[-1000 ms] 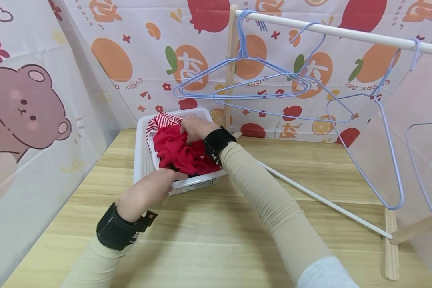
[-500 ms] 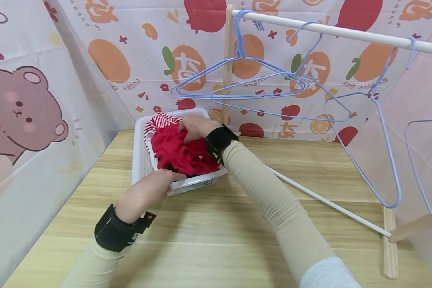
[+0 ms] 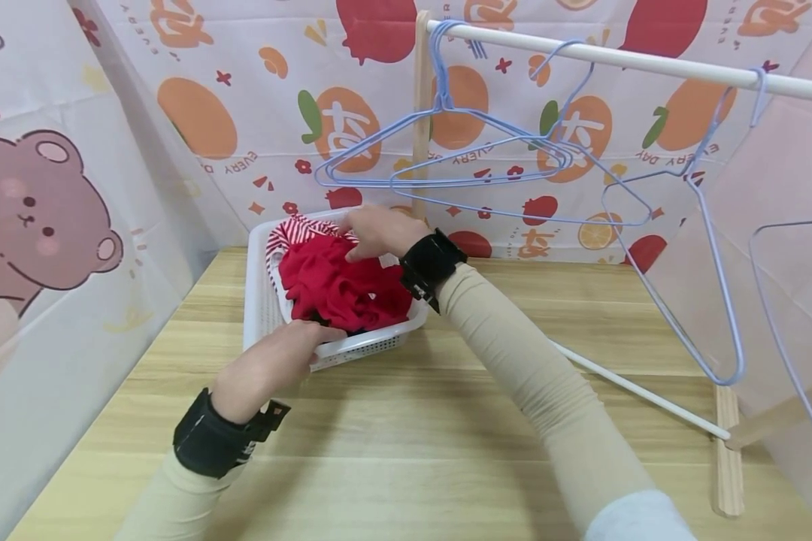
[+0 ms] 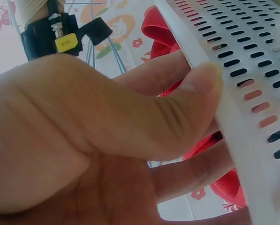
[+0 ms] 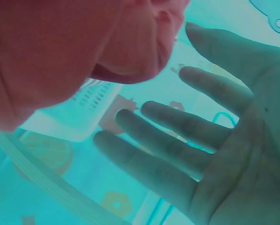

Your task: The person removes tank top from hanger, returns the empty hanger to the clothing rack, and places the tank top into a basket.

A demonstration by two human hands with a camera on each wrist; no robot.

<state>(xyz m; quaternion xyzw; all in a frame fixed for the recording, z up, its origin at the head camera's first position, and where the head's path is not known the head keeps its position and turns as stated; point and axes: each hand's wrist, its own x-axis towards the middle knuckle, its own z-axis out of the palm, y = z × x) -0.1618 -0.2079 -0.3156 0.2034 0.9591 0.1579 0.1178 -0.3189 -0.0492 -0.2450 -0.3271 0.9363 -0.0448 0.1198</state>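
A white plastic basket (image 3: 257, 300) with slotted walls stands on the table, holding a crumpled red garment (image 3: 325, 278) and a red-and-white striped cloth (image 3: 291, 229). My left hand (image 3: 271, 364) grips its near rim; in the left wrist view the thumb (image 4: 196, 103) presses the slotted outer wall and the other fingers reach inside. Over the far right part of the basket is my right hand (image 3: 382, 229). The right wrist view shows that hand's fingers (image 5: 154, 150) spread and nearly straight beside the hanging folds of the red garment (image 5: 83, 56), with nothing between them.
A white rail (image 3: 602, 64) on wooden posts carries several blue hangers (image 3: 440, 105) behind and right of the basket. A lower white bar (image 3: 649, 394) runs to a wooden foot (image 3: 728, 473). Printed curtains back the wooden table (image 3: 379, 451).
My right hand has lifted off the red garment and shifted a little right. The left hand keeps its hold on the rim. The head view has turned slightly right.
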